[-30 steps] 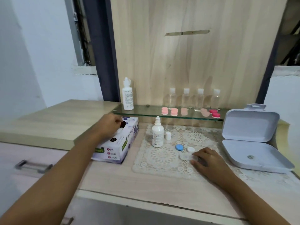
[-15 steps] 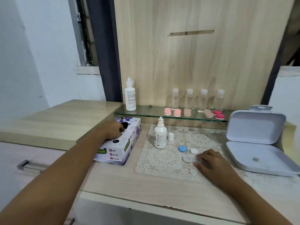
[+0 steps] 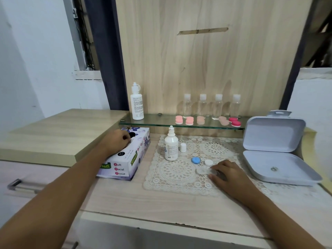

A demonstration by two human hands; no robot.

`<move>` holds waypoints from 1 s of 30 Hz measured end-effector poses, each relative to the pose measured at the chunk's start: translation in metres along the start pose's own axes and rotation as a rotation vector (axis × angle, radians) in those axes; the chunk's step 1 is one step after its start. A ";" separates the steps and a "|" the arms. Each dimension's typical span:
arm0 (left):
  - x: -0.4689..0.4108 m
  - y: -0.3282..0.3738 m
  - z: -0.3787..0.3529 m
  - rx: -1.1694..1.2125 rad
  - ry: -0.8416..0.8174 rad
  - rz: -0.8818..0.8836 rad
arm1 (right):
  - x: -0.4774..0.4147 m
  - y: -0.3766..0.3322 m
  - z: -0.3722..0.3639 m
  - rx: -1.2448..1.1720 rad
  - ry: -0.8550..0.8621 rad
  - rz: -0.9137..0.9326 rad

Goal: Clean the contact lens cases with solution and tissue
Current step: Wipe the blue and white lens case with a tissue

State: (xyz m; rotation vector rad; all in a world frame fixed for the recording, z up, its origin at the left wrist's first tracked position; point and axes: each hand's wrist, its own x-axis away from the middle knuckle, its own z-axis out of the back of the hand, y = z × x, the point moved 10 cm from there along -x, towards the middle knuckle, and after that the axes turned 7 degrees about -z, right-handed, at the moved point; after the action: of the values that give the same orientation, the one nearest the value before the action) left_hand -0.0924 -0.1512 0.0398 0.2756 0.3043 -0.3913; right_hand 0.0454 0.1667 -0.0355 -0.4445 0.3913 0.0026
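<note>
We judge the task barely begun. The right hand pinches the open case on the mat; blue cap and white cap lie beside it. The left hand curls into the tissue box; whether it grips tissue we cannot tell. We count five shelf cases, two solution bottles and four clear bottles.

left hand fingers curled tighter at tissue box opening, wrist dipped slightly lower

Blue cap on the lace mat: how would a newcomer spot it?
Find the lace mat below the glass shelf. Right of the solution bottle standing on it lies the blue cap, small and round. The white cap beside it has the same shape; only colour differs.
</note>
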 end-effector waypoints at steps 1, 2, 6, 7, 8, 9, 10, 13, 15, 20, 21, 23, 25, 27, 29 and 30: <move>0.001 0.001 0.002 0.012 0.029 0.007 | 0.000 0.000 0.000 -0.004 -0.001 -0.002; 0.003 0.002 0.005 0.031 0.059 0.012 | 0.001 0.001 0.000 -0.004 -0.002 -0.004; 0.007 -0.007 0.017 0.239 0.230 0.089 | 0.001 0.001 0.000 0.002 -0.005 -0.006; 0.006 -0.013 0.017 0.306 0.254 0.107 | 0.001 0.001 0.000 0.004 -0.007 -0.010; 0.006 -0.017 0.015 0.368 0.253 0.121 | 0.001 0.001 0.000 0.005 -0.007 -0.011; 0.006 -0.019 0.011 0.424 0.232 0.129 | 0.000 0.001 0.000 0.004 -0.007 -0.014; 0.006 -0.019 0.008 0.466 0.195 0.127 | 0.001 0.001 0.000 0.005 -0.007 -0.015; 0.011 -0.011 0.001 0.472 0.043 0.083 | 0.001 0.001 0.000 -0.002 -0.010 -0.020; 0.014 -0.008 -0.002 0.404 -0.032 0.068 | 0.001 0.001 0.000 -0.002 -0.008 -0.021; 0.009 -0.010 0.020 0.559 0.234 0.094 | 0.001 0.000 0.000 0.009 -0.009 -0.029; 0.009 -0.005 0.030 0.628 0.317 0.071 | 0.001 0.000 0.000 0.008 -0.010 -0.029; 0.011 0.008 0.055 0.705 0.458 0.006 | 0.001 0.001 -0.001 0.012 -0.015 -0.031; 0.014 0.027 0.080 0.752 0.557 -0.072 | 0.001 0.001 -0.001 0.013 -0.014 -0.038; 0.017 0.047 0.097 0.793 0.593 -0.125 | 0.001 0.001 0.000 0.013 -0.018 -0.048; 0.018 0.072 0.100 0.835 0.541 -0.162 | 0.001 0.000 0.000 0.020 -0.030 -0.062; 0.018 0.087 0.095 0.856 0.475 -0.183 | 0.002 0.000 0.000 0.015 -0.031 -0.064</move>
State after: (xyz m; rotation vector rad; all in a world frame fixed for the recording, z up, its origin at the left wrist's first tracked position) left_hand -0.0184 -0.1099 0.1389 1.1958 0.6222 -0.6251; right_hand 0.0471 0.1667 -0.0360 -0.4418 0.3457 -0.0556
